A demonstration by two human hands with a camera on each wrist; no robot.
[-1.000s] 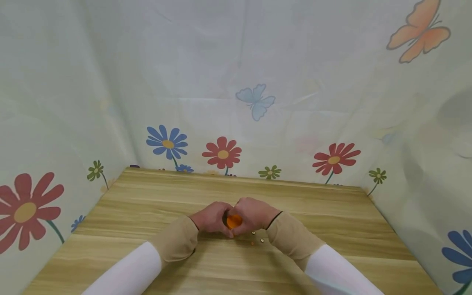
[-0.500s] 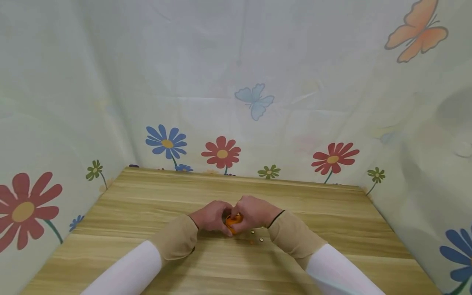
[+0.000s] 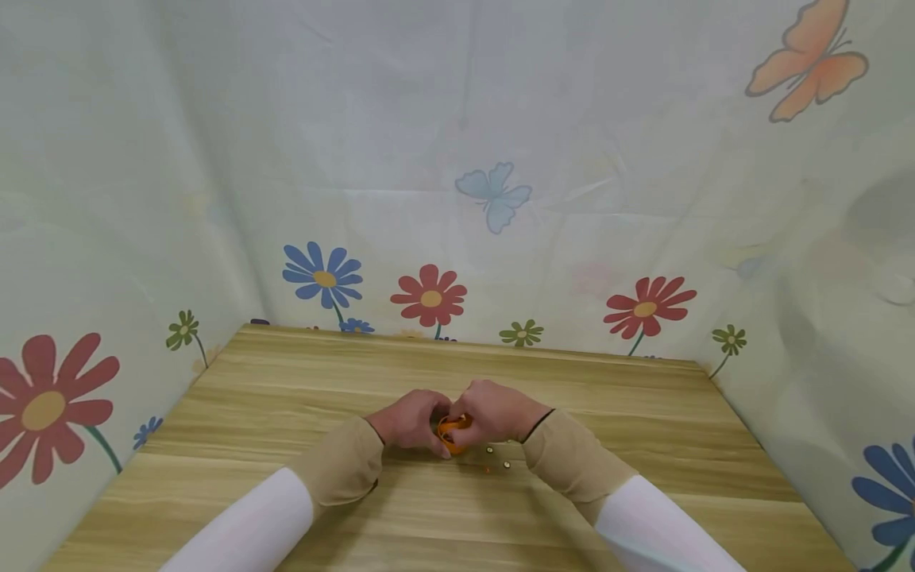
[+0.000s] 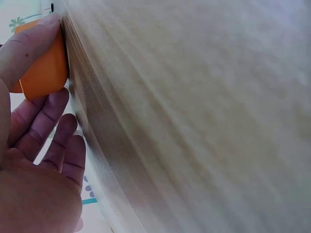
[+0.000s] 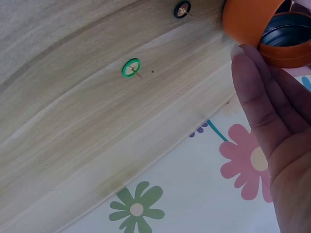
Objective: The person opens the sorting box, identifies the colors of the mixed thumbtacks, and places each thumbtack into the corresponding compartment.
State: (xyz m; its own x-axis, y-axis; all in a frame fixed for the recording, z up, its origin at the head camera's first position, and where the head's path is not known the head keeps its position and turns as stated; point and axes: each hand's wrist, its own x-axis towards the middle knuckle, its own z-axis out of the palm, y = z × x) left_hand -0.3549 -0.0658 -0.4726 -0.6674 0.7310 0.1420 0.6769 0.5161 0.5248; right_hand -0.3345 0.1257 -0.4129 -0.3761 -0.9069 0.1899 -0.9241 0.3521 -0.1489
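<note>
Both hands meet over a small orange container (image 3: 454, 448) at the middle of the table. My left hand (image 3: 413, 421) grips its wall; in the left wrist view the thumb lies across the orange side (image 4: 46, 75) and the other fingers curve below. My right hand (image 3: 495, 413) pinches the round orange lid (image 5: 286, 60), which stands tilted at the container's mouth and shows a dark inside. The fingers hide part of both pieces. Near the right hand lie a green-rimmed thumbtack (image 5: 131, 67) and a black-rimmed thumbtack (image 5: 182, 9), points sticking up.
The wood-grain table (image 3: 343, 365) runs back to a flower-printed curtain (image 3: 372, 183), which also hangs along both sides. A tiny orange piece (image 3: 488, 469) lies near the tacks, just right of the hands.
The flat orange disc seen between the hands a second ago now stands tilted, with the container's rim showing. My right hand has turned slightly; the left hand has stayed in place.
</note>
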